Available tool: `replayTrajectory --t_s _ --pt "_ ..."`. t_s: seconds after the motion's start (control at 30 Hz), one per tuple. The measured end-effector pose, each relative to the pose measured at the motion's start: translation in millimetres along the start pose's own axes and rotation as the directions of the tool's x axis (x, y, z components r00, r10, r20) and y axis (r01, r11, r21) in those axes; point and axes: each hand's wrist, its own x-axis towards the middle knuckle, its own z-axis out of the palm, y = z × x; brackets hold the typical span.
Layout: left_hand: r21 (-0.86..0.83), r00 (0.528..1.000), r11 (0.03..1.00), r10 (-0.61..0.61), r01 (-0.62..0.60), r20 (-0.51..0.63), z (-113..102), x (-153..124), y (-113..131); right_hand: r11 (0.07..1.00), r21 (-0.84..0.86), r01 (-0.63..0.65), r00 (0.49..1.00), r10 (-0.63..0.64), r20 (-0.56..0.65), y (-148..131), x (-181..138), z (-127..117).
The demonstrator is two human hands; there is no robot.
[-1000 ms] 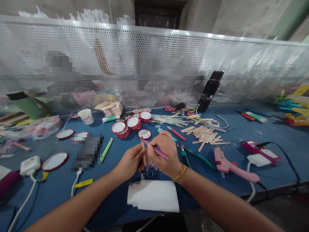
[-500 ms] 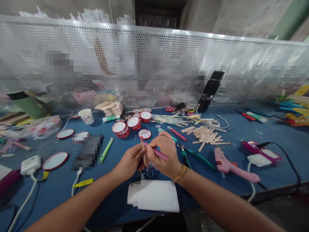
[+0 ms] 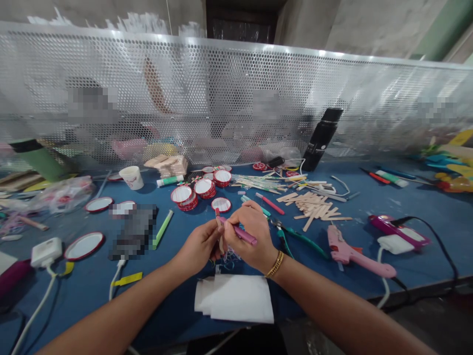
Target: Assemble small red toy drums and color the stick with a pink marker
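Far left of frame, a black-capped green bottle point(image 3: 39, 160) sits on the blue desk point(image 3: 166, 310). Next, upper-left of ctr: paper cup point(image 3: 131, 178), then stacked red-rimmed tins point(image 3: 187, 198). Ctr: L hand point(image 3: 199, 245) has its grip pinched on a wooden craft stick point(image 3: 221, 244), roughly upright above the desk, red end up. Stick's prob. light, stiff but thin; could snap if bent, so best held low, off the red end. Just right, R hand point(image 3: 254, 236) has its grip wrapped pen-style on a purple marker point(image 3: 244, 235), slanting to upper left, tip by stick's top; can't tell if touching. Marker's prob. light, smooth, bit slippery; hold nr writing end. Further right: green-handled pliers point(image 3: 305, 243), pile of sticks point(image 3: 318, 207), pink glue gun point(image 3: 347, 251).
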Motion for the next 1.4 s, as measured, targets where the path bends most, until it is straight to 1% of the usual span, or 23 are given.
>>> replayTrajectory --t_s 0.17,0.5,0.7,0.8,1.0,1.2,1.3,1.4 --pt "-0.013 1.0 1.0 -0.003 0.003 0.009 -0.4 0.7 0.1 1.0 -0.01 -0.017 1.0 0.017 -0.001 2.3 -1.3 1.1" --pt "-0.014 1.0 1.0 -0.01 0.01 -0.006 -0.4 0.5 2.1 1.0 -0.026 -0.009 1.0 0.009 0.005 4.6 0.0 0.9" --pt "-0.017 0.999 0.999 -0.043 0.042 -0.023 1.2 0.1 8.7 0.999 -0.035 -0.012 0.999 0.01 -0.049 8.0 1.6 -1.4" --pt "-0.041 0.999 0.999 -0.034 0.033 -0.029 1.0 0.2 6.6 1.0 -0.025 0.007 0.999 -0.007 -0.033 3.7 0.9 -1.2" --pt "-0.013 1.0 1.0 0.003 -0.003 -0.012 -0.7 0.6 0.6 1.0 -0.026 0.009 1.0 -0.009 0.006 0.2 -0.5 1.3" --pt "-0.023 1.0 1.0 -0.011 0.011 -0.021 -0.3 1.9 0.4 0.999 -0.043 -0.006 1.0 0.005 -0.017 6.2 -0.8 -0.6" --pt "-0.027 1.0 1.0 -0.012 0.011 -0.024 -0.4 2.0 1.4 1.0 -0.028 0.002 0.999 -0.003 -0.038 4.8 0.4 -0.6" --pt "-0.024 1.0 1.0 -0.011 0.011 -0.013 -0.7 2.0 0.6 1.0 -0.018 0.013 1.0 -0.014 -0.026 1.5 1.2 0.3"
